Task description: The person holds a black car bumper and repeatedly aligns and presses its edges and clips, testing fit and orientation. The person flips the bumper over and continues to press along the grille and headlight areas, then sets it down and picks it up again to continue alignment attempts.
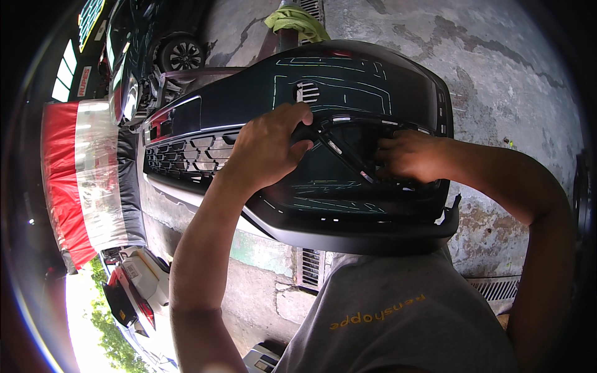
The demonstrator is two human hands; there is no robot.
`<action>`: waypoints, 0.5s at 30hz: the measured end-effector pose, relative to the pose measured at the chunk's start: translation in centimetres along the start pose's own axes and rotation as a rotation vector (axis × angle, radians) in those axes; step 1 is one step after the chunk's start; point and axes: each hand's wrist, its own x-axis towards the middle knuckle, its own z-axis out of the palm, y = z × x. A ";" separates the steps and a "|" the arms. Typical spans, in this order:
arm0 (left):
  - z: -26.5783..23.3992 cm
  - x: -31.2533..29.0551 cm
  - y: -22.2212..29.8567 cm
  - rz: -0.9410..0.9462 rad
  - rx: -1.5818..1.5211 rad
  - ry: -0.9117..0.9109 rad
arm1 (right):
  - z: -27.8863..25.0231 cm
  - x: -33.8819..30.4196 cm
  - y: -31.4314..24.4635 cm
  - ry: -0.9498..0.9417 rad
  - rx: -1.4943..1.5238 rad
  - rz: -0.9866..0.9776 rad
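A dark, glossy car bumper (249, 93) lies across in front of me, with a honeycomb grille (186, 155) along its left part and a round hole near its middle. Over its right end is a black angular trim piece (341, 152) with pale strips along its edges. My left hand (270, 146) closes its thumb and fingers on the narrow left tip of the trim. At the trim's wide right end my right hand (411, 155) is closed, fingers curled over the edge; its fingertips are partly hidden. I cannot tell whether the trim is seated in the bumper.
A yellow-green cloth (298, 23) lies on a support behind the bumper. Further left stand a dark car (155, 50) and a red, white and black hanging sheet (93, 180). A scooter (134, 289) is at lower left. Drain grates (309, 268) cross the stained concrete floor (497, 81).
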 end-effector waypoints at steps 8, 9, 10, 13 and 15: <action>0.5 -0.5 0.4 0.052 0.082 0.057 | 1.3 -0.2 0.4 0.075 -0.020 -0.034; 1.0 -0.7 0.1 0.090 0.085 0.098 | 1.2 -0.2 0.4 0.083 -0.021 -0.039; 1.3 -0.9 0.0 0.127 0.089 0.139 | 1.0 -0.1 0.3 0.067 -0.002 -0.037; 1.6 -1.4 -0.1 0.129 0.063 0.175 | 1.0 -0.1 0.4 0.070 0.066 -0.039; 2.1 -1.5 -0.7 0.140 0.035 0.192 | 2.4 -0.3 0.9 0.141 0.121 -0.054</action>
